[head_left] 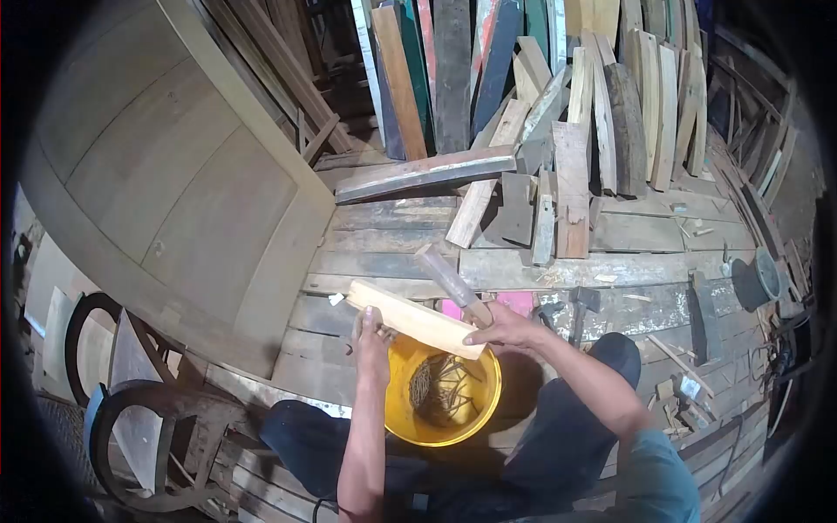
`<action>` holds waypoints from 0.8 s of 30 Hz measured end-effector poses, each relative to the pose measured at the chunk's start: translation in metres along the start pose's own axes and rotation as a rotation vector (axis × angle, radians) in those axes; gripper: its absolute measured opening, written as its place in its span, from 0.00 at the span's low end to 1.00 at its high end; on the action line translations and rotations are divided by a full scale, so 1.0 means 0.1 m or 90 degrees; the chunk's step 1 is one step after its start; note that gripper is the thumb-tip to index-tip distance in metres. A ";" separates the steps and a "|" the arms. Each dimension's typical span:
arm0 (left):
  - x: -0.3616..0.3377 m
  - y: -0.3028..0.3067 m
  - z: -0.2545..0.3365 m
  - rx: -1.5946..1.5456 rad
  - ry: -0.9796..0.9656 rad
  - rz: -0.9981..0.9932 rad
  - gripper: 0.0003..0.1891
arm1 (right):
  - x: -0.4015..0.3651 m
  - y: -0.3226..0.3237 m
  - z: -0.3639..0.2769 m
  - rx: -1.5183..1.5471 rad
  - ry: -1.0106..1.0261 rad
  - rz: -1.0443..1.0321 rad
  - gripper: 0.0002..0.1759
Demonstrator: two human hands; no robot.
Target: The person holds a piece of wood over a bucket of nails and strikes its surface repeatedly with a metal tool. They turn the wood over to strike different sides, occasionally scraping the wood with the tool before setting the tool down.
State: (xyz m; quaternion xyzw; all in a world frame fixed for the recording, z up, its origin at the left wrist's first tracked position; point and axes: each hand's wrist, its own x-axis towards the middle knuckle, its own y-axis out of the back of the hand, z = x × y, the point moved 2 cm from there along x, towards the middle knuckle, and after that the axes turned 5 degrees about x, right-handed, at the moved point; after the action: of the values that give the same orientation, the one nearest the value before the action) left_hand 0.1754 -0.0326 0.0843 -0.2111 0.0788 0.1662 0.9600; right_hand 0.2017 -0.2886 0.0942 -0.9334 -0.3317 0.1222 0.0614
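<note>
A pale, freshly cut wood block (pixel 415 319) lies slantwise over the yellow bucket (pixel 494 403). Its left end is in my left hand (pixel 371 338), with the thumb up on its face. My right hand (pixel 506 328) is closed round the handle of a chopping knife (pixel 448 277) with a broad grey blade, which points up and left. The right thumb also touches the block's right end. Thin brown sticks (pixel 440 388), some bunched together, lie inside the bucket, which stands between my knees.
Boards and offcuts (pixel 571 187) lean at the back. On the floor to the right are an axe-like tool (pixel 582 309), wood scraps (pixel 684 392) and a dark bowl (pixel 765 275). At left are a panelled door (pixel 200 192) and a curved wooden frame (pixel 109 436).
</note>
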 end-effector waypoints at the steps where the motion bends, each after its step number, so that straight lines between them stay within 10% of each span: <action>1: 0.03 0.03 -0.02 0.015 0.000 -0.006 0.18 | -0.01 -0.01 -0.03 0.002 -0.015 -0.002 0.28; 24: 0.08 0.13 -0.06 -0.006 0.039 -0.045 0.33 | 0.00 0.29 -0.15 0.007 0.091 0.163 0.27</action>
State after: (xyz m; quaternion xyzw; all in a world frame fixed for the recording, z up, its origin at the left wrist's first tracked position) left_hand 0.1778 -0.0222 0.0721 -0.2231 0.0995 0.1260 0.9615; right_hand 0.2235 -0.3116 0.1031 -0.9741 -0.2037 0.0640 0.0742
